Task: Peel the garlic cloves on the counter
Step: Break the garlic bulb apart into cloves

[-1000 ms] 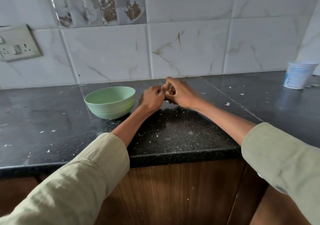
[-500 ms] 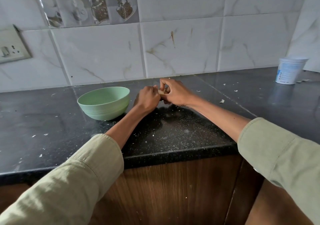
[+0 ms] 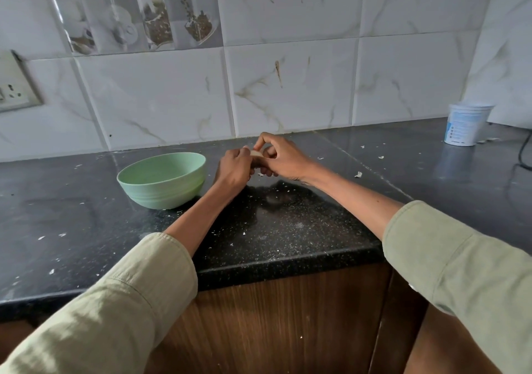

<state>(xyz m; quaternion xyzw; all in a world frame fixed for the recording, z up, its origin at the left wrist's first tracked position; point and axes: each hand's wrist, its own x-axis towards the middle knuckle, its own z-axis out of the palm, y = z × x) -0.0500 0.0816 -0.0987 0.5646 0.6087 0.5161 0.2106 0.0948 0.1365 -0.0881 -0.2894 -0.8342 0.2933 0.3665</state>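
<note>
A pale garlic clove (image 3: 255,153) sits between my two hands, just above the black counter (image 3: 288,230). My left hand (image 3: 234,168) pinches it from the left with curled fingers. My right hand (image 3: 283,158) holds it from the right, thumb and forefinger arched over the top. Most of the clove is hidden by my fingers. A light green bowl (image 3: 164,179) stands on the counter just left of my left hand; its inside is not visible.
Small white flakes of garlic skin (image 3: 357,174) lie scattered over the counter. A white plastic tub (image 3: 466,124) stands at the far right by the wall, with a black cable (image 3: 522,155) beside it. A wall socket (image 3: 14,91) is at the left.
My hands have stayed together on the clove, with the fingers shifting slightly around it. The camera has tilted and drifted a little, so the scene sits differently in view.
</note>
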